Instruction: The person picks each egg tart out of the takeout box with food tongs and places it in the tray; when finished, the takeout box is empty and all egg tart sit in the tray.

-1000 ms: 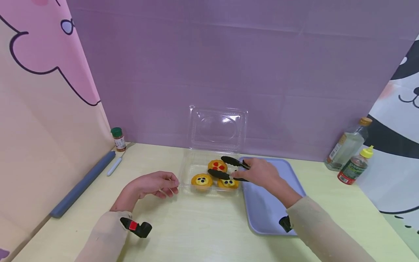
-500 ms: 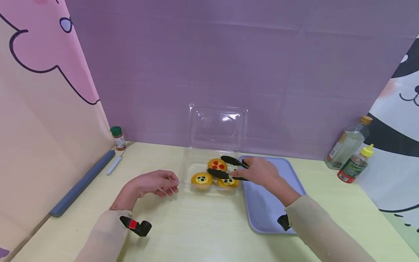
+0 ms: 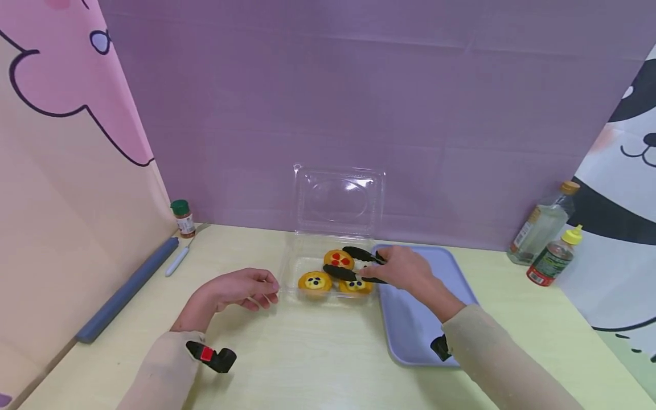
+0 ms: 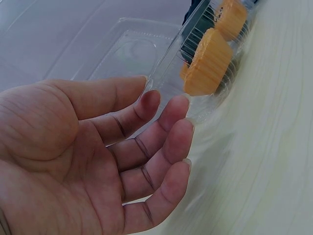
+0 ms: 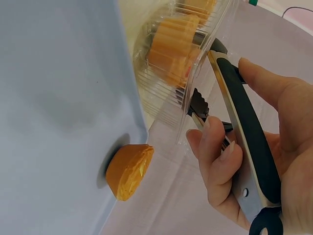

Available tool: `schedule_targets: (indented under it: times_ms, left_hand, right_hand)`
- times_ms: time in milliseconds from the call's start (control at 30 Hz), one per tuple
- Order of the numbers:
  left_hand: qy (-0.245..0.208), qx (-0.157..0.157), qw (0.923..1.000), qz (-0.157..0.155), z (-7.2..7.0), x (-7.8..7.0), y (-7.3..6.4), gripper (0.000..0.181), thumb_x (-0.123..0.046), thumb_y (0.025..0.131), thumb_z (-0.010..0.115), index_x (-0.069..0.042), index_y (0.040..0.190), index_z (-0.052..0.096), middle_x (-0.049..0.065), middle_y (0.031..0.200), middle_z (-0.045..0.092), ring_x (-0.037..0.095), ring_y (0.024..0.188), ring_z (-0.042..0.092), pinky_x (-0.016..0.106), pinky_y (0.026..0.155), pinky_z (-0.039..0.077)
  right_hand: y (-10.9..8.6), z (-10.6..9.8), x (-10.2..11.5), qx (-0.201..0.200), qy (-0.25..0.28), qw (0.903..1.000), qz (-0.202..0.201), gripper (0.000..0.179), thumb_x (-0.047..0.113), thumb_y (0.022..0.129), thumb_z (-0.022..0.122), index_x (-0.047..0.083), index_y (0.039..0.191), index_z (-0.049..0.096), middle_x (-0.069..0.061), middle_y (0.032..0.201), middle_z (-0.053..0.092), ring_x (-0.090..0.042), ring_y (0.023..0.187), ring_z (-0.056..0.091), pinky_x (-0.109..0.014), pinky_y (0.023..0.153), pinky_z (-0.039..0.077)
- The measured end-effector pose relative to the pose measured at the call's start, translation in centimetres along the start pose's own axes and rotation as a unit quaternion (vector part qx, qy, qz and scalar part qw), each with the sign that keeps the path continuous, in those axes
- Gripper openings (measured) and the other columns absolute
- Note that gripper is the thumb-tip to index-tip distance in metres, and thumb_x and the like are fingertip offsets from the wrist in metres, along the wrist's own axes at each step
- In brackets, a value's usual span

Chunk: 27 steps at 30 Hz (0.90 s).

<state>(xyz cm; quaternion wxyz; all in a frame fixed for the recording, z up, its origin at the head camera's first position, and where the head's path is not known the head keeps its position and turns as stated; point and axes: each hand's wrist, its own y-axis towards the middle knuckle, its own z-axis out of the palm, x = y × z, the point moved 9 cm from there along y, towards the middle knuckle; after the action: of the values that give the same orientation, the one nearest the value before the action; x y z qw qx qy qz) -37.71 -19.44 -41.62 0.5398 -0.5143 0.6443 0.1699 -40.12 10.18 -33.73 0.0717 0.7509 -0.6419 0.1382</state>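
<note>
A clear plastic container (image 3: 296,257) holds several small golden tarts, its lid (image 3: 335,196) raised at the back. One tart (image 3: 339,259) carries red topping; a pale tart (image 3: 315,281) with dark dots sits front left, another dotted tart (image 3: 356,285) front right. My left hand (image 3: 236,289) pinches the container's near left corner between thumb and index fingertip, other fingers loosely bent. My right hand (image 3: 407,269) grips black-and-silver tongs (image 5: 249,132). Their tips are spread apart over the container, overlapping the red-topped tart in the head view.
A blue tray (image 3: 417,330) lies right of the container. In the right wrist view, one tart (image 5: 128,171) sits on it. Two bottles, one (image 3: 543,225) with a brown cap, stand back right. At left are a seasoning jar (image 3: 183,219), a pale-handled tool (image 3: 177,261) and a blue roll (image 3: 128,290).
</note>
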Motion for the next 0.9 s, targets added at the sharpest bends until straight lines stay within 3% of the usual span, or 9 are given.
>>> schedule_targets:
  times_ms: [100,167,233,267,333,500,633,833,900]
  left_hand:
    - [-0.006,-0.001,1.0000,0.002,0.00,-0.05,-0.12,0.030,-0.026,0.101,0.058,0.000,0.116,0.060,0.008,0.104,0.069,0.022,0.094,0.066,0.034,0.082,0.055]
    - [-0.004,0.003,1.0000,0.005,0.12,-0.06,-0.14,0.031,-0.027,0.101,0.058,0.000,0.116,0.060,0.009,0.104,0.069,0.022,0.095,0.066,0.034,0.082,0.055]
    - [-0.003,0.005,1.0000,0.005,0.21,-0.07,-0.19,0.031,-0.027,0.101,0.058,0.000,0.116,0.060,0.009,0.104,0.070,0.022,0.095,0.066,0.035,0.083,0.055]
    - [-0.004,0.006,1.0000,0.004,0.22,-0.05,-0.20,0.031,-0.027,0.101,0.058,0.000,0.116,0.060,0.009,0.104,0.070,0.022,0.095,0.066,0.035,0.083,0.055]
    - [-0.001,0.004,1.0000,0.003,0.14,-0.01,-0.18,0.030,-0.026,0.101,0.058,0.000,0.116,0.060,0.009,0.103,0.070,0.022,0.094,0.066,0.035,0.082,0.055]
    - [-0.001,-0.003,1.0000,0.002,-0.12,0.00,-0.12,0.029,-0.025,0.101,0.057,0.000,0.115,0.060,0.007,0.102,0.069,0.023,0.094,0.066,0.034,0.081,0.055]
    - [-0.002,-0.004,1.0000,-0.003,-0.09,0.12,-0.11,0.028,-0.025,0.101,0.058,-0.001,0.115,0.061,0.007,0.102,0.069,0.023,0.094,0.066,0.034,0.081,0.055]
    - [0.001,-0.001,1.0000,-0.002,-0.01,0.17,-0.11,0.028,-0.026,0.101,0.057,-0.001,0.115,0.060,0.008,0.103,0.069,0.023,0.094,0.066,0.035,0.082,0.055]
    - [0.000,-0.003,1.0000,-0.004,-0.09,0.16,-0.08,0.028,-0.026,0.101,0.058,-0.001,0.114,0.061,0.007,0.103,0.069,0.023,0.094,0.066,0.035,0.082,0.054]
  right_hand:
    - [0.14,0.22,0.03,-0.001,0.002,1.0000,0.000,0.053,0.064,0.083,0.069,0.012,0.091,0.063,0.001,0.068,0.050,-0.014,0.056,0.048,-0.028,0.047,0.027]
    - [0.18,0.35,-0.05,-0.002,0.001,1.0000,0.003,0.058,0.064,0.083,0.069,0.012,0.110,0.069,-0.001,0.087,0.066,-0.014,0.058,0.050,-0.028,0.047,0.028]
    - [0.20,0.45,-0.09,-0.002,-0.002,1.0000,0.005,0.064,0.064,0.083,0.069,0.017,0.126,0.067,-0.005,0.101,0.071,-0.014,0.060,0.053,-0.028,0.047,0.030]
    - [0.21,0.53,-0.10,0.001,-0.003,1.0000,0.006,0.062,0.064,0.084,0.069,0.017,0.123,0.068,-0.007,0.097,0.070,-0.015,0.060,0.052,-0.028,0.047,0.029]
    - [0.21,0.48,-0.11,-0.001,-0.003,1.0000,0.007,0.068,0.065,0.083,0.069,0.020,0.135,0.064,-0.005,0.108,0.072,-0.015,0.061,0.055,-0.028,0.047,0.031]
    - [0.08,0.37,-0.24,0.008,0.008,0.9998,0.014,0.076,0.065,0.083,0.069,0.018,0.141,0.058,-0.002,0.110,0.071,-0.014,0.061,0.059,-0.028,0.047,0.037]
    - [0.03,0.46,-0.44,0.025,0.020,0.9993,0.020,0.070,0.066,0.083,0.069,0.015,0.130,0.064,-0.004,0.102,0.071,-0.018,0.064,0.066,-0.030,0.049,0.043]
    - [-0.03,0.43,-0.75,0.036,0.024,0.9987,0.028,0.083,0.068,0.081,0.069,0.014,0.142,0.056,-0.009,0.134,0.065,-0.022,0.069,0.070,-0.031,0.053,0.047]
    - [-0.04,0.38,-0.76,0.037,0.028,0.9986,0.028,0.081,0.068,0.080,0.070,0.014,0.139,0.058,-0.008,0.129,0.067,-0.023,0.069,0.071,-0.032,0.054,0.047]
